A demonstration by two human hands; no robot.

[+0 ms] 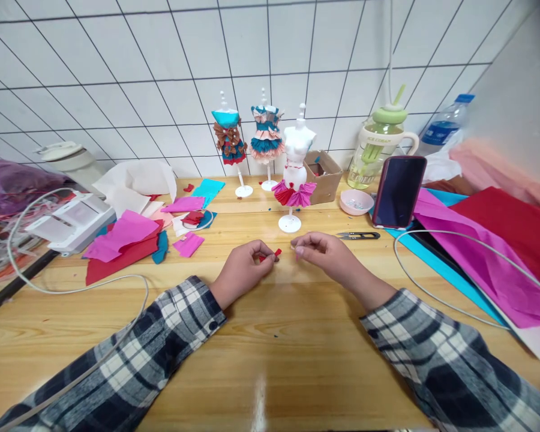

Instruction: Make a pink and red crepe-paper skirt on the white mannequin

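Observation:
My left hand (246,267) is closed, pinching a small red paper strip (278,252) whose end pokes out past the fingertips. Opposite it, my right hand (321,255) is pinched shut too; a tiny pale bit shows at its fingertips, too small to name. A gap separates the two hands. Just behind them stands a white mini dress form (296,159) on a round base, with a pleated red and magenta paper skirt (293,194) around its lower part. Thread snips (359,236) lie on the table beyond my right hand.
Two dressed mini forms (228,135) (267,138) stand by the tiled wall, near a cardboard box (323,177). A pink bowl (356,202), propped phone (398,192) and green-lidded jug (378,144) are right of centre. Coloured paper (123,237) and a white cable (146,288) lie left.

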